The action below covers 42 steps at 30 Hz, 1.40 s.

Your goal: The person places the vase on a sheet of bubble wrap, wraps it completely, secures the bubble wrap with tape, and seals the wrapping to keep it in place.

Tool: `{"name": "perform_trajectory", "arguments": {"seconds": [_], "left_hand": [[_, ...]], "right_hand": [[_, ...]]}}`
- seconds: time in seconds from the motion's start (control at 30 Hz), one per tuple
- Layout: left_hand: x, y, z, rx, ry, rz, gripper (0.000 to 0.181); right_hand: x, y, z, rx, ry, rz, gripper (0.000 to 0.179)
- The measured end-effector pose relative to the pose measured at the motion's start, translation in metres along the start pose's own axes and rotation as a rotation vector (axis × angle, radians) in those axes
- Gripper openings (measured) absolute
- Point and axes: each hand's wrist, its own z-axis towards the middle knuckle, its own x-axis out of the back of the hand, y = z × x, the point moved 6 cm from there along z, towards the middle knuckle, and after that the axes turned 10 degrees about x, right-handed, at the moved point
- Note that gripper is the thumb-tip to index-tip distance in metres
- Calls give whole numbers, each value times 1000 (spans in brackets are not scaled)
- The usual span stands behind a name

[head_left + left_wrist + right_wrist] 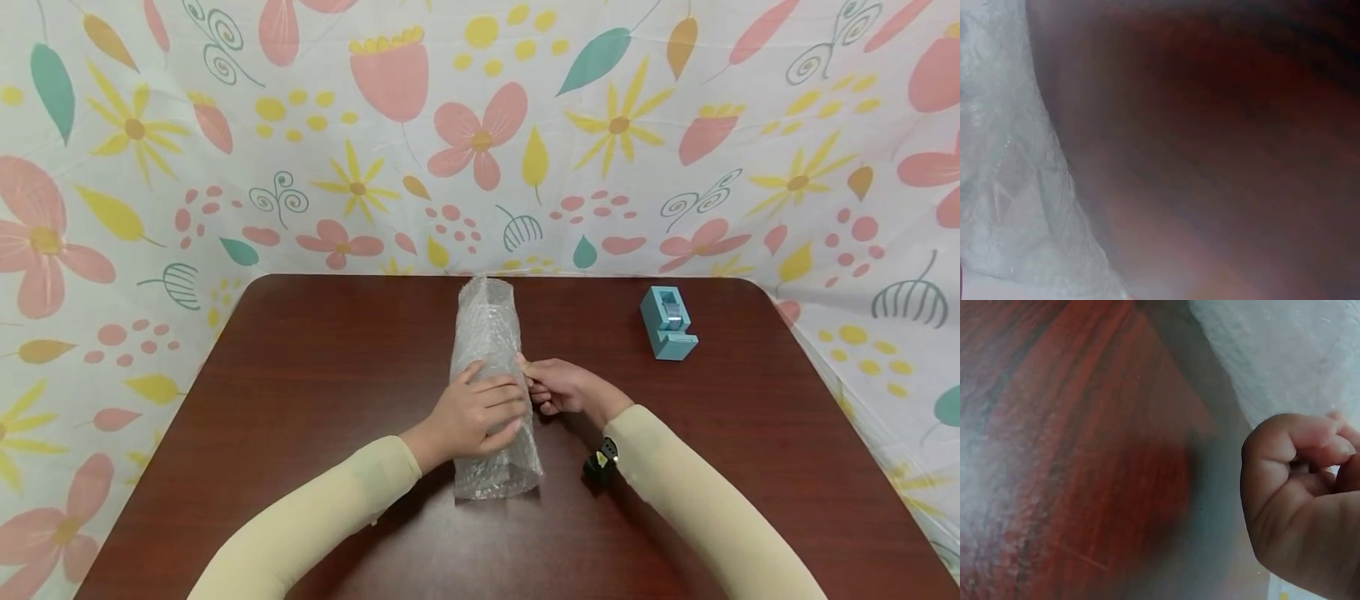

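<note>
A clear bubble wrap roll lies lengthwise on the table, its open end toward me. My left hand rests across the top of the roll, fingers spread and extended over it. At the roll's right side, my right hand has its fingers curled and its thumb against the wrap, pinching at its edge. The right wrist view shows that hand's bent fingers close up beside the wrap. In the left wrist view only the wrap's edge and a blurred brown surface appear.
A blue tape dispenser with a roll of tape stands at the right rear of the dark brown table. Behind the table hangs a flower-printed cloth. A small black device sits by the right wrist.
</note>
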Motion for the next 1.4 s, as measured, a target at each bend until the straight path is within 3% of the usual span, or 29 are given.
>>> {"name": "perform_trajectory", "arguments": {"seconds": [0.2,0.33,0.43,0.63,0.7,0.77,0.83,0.93,1.07,1.13,1.2,1.27,1.33,1.4], "left_hand": [[3,-2,0,-16,42,-25,38],[5,-1,0,-12,13,-41,31],[4,-1,2,13,-89,-69,29],[2,-1,7,125,-382,-151,38],[1,-3,7,188,-447,-209,47],[1,-5,7,252,-473,-272,57],[2,-9,7,331,-449,-372,69],[6,-17,6,494,-316,-566,76],[17,-40,-3,843,-85,-818,52],[20,-50,-15,1055,-54,-900,51],[16,-55,-30,1251,-111,-1012,58],[9,-52,-47,1424,-212,-1162,65],[2,-45,-60,1537,-300,-1313,68],[-4,-37,-67,1595,-362,-1445,70]], "right_hand": [[-6,10,2,-45,-11,36,64],[-9,14,2,-46,-30,77,66],[-12,15,-1,-27,-37,112,66],[-15,13,-15,45,13,82,61],[-17,12,-22,72,32,33,65],[-20,10,-28,96,44,-1,74],[-26,8,-31,120,25,6,79],[-32,6,-34,140,29,45,78],[-38,4,-35,147,67,81,72],[-41,3,-37,144,87,84,72],[-44,2,-39,141,110,92,71],[-46,1,-41,137,134,101,71],[-48,-1,-43,134,154,119,69],[-50,-2,-44,133,166,141,68]]}}
